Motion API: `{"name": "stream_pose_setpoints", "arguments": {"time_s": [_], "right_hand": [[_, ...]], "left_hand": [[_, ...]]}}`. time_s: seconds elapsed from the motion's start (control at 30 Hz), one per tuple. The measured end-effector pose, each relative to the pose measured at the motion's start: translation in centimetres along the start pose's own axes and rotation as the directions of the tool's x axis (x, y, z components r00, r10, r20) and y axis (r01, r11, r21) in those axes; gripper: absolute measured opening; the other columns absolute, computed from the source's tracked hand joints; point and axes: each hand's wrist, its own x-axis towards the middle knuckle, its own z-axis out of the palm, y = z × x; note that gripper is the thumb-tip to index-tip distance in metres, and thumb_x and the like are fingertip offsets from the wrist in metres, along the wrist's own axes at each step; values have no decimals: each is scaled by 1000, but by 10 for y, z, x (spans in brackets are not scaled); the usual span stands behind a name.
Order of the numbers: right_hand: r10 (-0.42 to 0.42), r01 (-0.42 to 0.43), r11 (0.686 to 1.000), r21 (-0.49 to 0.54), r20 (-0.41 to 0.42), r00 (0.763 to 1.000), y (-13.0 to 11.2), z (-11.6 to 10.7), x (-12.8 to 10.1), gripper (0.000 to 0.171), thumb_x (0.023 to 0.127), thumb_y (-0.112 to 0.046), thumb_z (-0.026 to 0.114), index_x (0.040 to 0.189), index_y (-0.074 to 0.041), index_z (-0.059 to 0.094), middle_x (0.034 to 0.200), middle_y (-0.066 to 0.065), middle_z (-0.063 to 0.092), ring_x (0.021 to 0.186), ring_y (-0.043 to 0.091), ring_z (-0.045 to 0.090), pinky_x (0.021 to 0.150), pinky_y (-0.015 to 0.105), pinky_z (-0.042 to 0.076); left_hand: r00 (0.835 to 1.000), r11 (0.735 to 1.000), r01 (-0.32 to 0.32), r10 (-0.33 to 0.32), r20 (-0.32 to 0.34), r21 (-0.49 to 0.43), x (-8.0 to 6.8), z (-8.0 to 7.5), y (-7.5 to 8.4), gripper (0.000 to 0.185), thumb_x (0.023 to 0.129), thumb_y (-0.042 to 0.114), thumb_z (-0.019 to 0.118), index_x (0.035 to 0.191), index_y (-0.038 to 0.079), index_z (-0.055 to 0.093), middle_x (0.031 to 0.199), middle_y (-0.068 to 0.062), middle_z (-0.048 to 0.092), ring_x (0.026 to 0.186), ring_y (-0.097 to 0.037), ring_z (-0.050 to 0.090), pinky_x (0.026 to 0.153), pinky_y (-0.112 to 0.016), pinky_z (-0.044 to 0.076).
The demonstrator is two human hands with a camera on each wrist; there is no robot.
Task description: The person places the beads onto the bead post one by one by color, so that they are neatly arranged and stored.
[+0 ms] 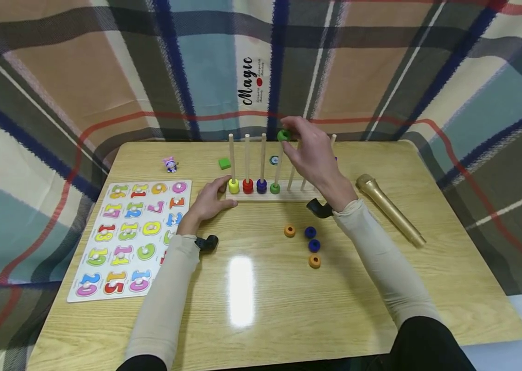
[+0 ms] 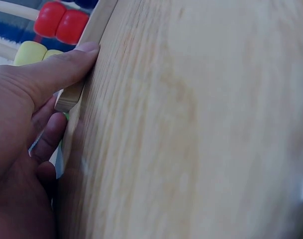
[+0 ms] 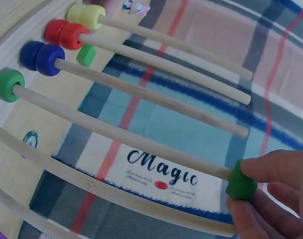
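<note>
A wooden peg stand (image 1: 295,196) with a row of upright pegs stands near the table's far edge. My left hand (image 1: 209,202) grips its left end, the thumb (image 2: 66,67) along the front edge. Between thumb and fingertips my right hand (image 1: 313,154) pinches a green bead (image 3: 242,180) at the top of the fourth peg. At that peg's foot sits another green bead (image 3: 10,85). Two yellow beads (image 3: 85,17), two red beads (image 3: 66,34) and two blue beads (image 3: 42,58) are stacked on the first three pegs. The right hand hides part of the remaining pegs in the head view.
Loose orange beads (image 1: 290,230) and blue beads (image 1: 314,246) lie in front of the stand. A number puzzle board (image 1: 138,211) lies left, a gold cylinder (image 1: 390,210) right. Behind are a green block (image 1: 224,163), a purple figurine (image 1: 170,165) and a round badge (image 1: 274,160).
</note>
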Motion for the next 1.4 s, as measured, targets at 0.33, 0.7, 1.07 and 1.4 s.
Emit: {"name": "stream_pose_setpoints", "arguments": {"time_s": [0.33,0.7,1.07,1.4], "right_hand": [[43,-41,998,-40,67,997,-2,0,0,44,99,-3,74,141,1,60,129,19,73,116,33,73,102,43,58],[-115,116,993,7,-47,992,7,-2,-28,32,102,-6,70,132,4,68,133,20,70,122,36,66,108,49,52],[-31,108,982,-153,439,898,26,31,-115,38,92,-25,84,122,-3,76,111,12,75,102,31,69,89,47,59],[30,81,983,-167,573,819,41,50,-139,27,93,-21,84,115,-7,79,101,7,73,88,23,67,83,45,57]], "left_hand": [[1000,1000,-6,6,-5,18,1,0,0,86,97,21,81,168,11,35,150,-25,53,141,-42,44,124,-60,30],[1000,1000,-5,5,-1,8,0,2,2,86,98,22,81,169,11,34,154,-25,51,142,-43,42,123,-61,29],[1000,1000,-6,6,-2,14,1,-1,0,87,97,22,82,169,12,34,159,-24,49,147,-43,40,127,-60,25],[1000,1000,0,0,-7,12,-1,1,0,87,97,21,82,169,13,34,161,-23,48,148,-42,39,127,-60,24]]}}
